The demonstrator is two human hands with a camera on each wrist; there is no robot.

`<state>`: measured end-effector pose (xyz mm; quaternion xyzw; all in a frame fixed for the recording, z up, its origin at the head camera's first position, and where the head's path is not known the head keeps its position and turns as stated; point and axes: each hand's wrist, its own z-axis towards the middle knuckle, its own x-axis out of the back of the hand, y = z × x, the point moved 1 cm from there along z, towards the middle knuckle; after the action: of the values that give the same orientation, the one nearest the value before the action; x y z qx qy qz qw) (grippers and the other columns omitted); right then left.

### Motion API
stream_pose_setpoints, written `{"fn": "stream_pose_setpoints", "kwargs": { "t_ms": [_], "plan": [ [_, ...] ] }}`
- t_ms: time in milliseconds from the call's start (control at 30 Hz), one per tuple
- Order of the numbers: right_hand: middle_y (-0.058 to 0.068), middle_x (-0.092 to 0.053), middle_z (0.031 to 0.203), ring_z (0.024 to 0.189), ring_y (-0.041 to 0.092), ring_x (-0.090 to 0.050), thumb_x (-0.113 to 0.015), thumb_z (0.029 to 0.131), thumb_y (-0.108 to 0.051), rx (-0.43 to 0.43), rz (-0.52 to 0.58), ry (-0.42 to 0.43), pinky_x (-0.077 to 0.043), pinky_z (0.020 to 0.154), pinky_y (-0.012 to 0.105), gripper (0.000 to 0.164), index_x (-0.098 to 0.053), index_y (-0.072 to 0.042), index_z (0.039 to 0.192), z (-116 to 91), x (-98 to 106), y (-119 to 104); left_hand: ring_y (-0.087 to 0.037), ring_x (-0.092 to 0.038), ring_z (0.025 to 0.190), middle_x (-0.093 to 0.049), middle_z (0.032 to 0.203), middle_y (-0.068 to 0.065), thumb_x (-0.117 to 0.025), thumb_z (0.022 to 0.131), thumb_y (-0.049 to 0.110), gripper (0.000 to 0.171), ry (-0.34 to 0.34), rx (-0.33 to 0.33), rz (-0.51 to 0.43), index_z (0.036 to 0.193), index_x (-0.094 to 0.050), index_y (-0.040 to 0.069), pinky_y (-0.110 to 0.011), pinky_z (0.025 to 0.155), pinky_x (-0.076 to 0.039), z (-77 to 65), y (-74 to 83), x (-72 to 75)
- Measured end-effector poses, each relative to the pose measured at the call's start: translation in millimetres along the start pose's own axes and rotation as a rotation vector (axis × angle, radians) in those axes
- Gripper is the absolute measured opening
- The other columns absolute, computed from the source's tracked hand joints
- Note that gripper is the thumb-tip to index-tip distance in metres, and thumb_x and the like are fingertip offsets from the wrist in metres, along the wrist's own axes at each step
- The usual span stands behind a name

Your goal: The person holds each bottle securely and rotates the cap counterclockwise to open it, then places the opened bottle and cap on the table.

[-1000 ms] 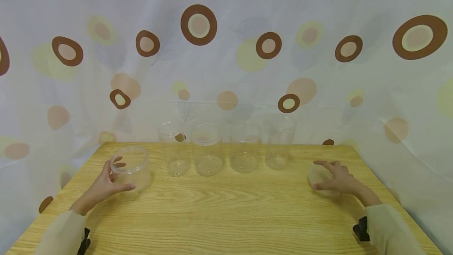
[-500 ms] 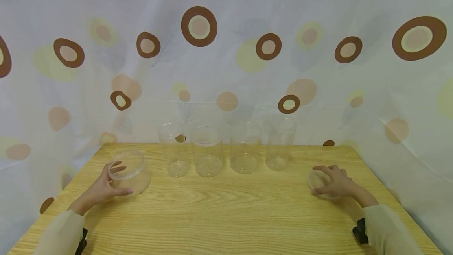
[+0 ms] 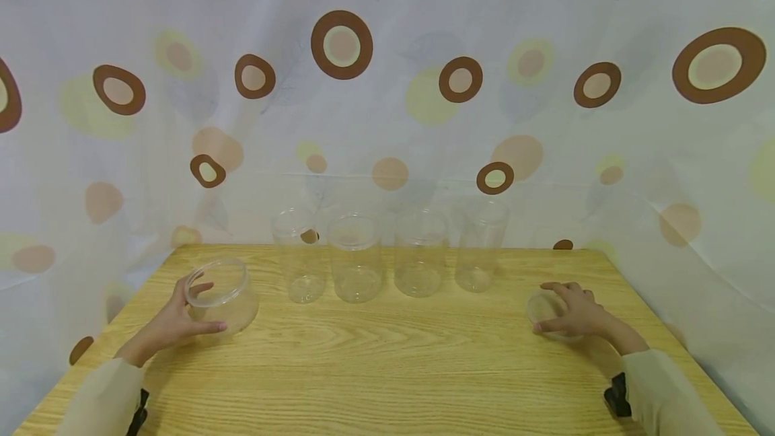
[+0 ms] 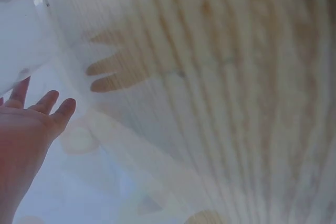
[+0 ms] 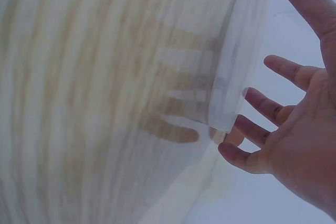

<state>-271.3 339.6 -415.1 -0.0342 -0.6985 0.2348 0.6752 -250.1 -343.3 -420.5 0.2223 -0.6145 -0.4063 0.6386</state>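
On the left of the table, my left hand [image 3: 181, 318] holds a wide, clear round jar [image 3: 241, 308], thumb in front and fingers behind. The jar leans to the left, its rim toward the palm. Over on the right, my right hand [image 3: 578, 313] has its thumb and fingers spread round a short, clear round container [image 3: 539, 307], which the hand partly covers. In the right wrist view, several fingertips [image 5: 252, 95] lie at the edge of this clear container [image 5: 226, 77]. The left wrist view shows part of the left hand [image 4: 23, 135] beyond blurred wood grain.
A row of clear cylinders stands upright along the back: a narrow one [image 3: 303, 261], a wide one [image 3: 355, 261], another wide one [image 3: 420, 254] and a tall narrow one [image 3: 480, 247]. Behind the wooden table [image 3: 375, 369] hangs a patterned curtain [image 3: 387, 113].
The jar in my left hand has tipped further left, its rim now lower and nearer the palm. My right hand has shifted slightly with the short container. The row at the back stays put.
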Motion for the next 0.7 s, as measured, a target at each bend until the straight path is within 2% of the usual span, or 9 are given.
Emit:
{"fn": "stream_pose_setpoints", "kwargs": {
  "t_ms": [200, 433, 700],
  "plan": [
    [0.041, -0.03, 0.126, 0.104, 0.063, -0.027, -0.072, 0.074, -0.04, 0.016, 0.026, 0.04, -0.032, 0.068, 0.072, 0.082, -0.036, 0.004, 0.132, 2, 10, -4, -0.059, -0.015, 0.124, -0.018, 0.136, -0.041, -0.076, 0.073, 0.012, 0.11, -0.001, 0.021, 0.031, 0.141, 0.01, 0.0, -0.072, 0.088, -0.022, 0.0, 6.6, 7.8],
    [0.039, -0.032, 0.128, 0.115, 0.059, -0.027, -0.072, 0.076, -0.035, 0.085, 0.1, 0.117, -0.018, 0.086, 0.073, 0.08, -0.035, 0.007, 0.133, 5, 33, -16, -0.06, -0.017, 0.123, -0.015, 0.139, -0.039, -0.075, 0.074, 0.014, 0.108, 0.018, -0.002, 0.096, 0.143, 0.007, 0.003, -0.073, 0.087, -0.023, 1.0, 21.8, 21.0],
    [0.032, -0.037, 0.131, 0.115, 0.049, -0.036, -0.07, 0.079, -0.029, 0.135, 0.15, 0.242, -0.031, 0.086, 0.065, 0.073, -0.035, 0.006, 0.133, 9, 56, -41, -0.061, -0.012, 0.125, -0.018, 0.141, -0.034, -0.075, 0.075, 0.015, 0.104, 0.034, -0.049, 0.101, 0.145, 0.002, 0.011, -0.075, 0.087, -0.018, 6.2, 51.8, 29.6]
  ]
}}
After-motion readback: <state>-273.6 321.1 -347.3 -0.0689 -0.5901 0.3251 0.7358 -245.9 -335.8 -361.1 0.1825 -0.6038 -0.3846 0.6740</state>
